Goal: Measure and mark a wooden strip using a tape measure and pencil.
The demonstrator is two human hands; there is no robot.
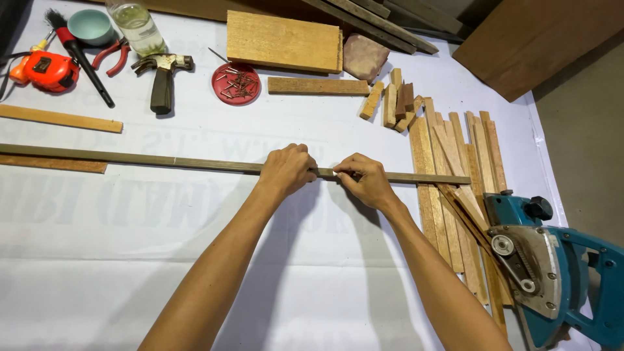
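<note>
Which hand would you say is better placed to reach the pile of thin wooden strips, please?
Probably the right hand: it grips the long thin wooden strip nearer the pile of thin wooden strips; the left hand sits farther away.

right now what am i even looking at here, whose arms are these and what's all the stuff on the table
This is one picture from a camera worn on a person's head, looking down at their own two bare arms. The left hand and right hand both grip a long thin dark wooden strip lying across the white-covered table. Whether the right fingers also pinch something small is unclear. Along the far edge sit an orange tape measure, red-handled pliers, a dark-handled claw hammer, a round red lid of nails and a flat pale wooden board. On the right lie a row of thin wooden slats and a teal electric planer.
</note>
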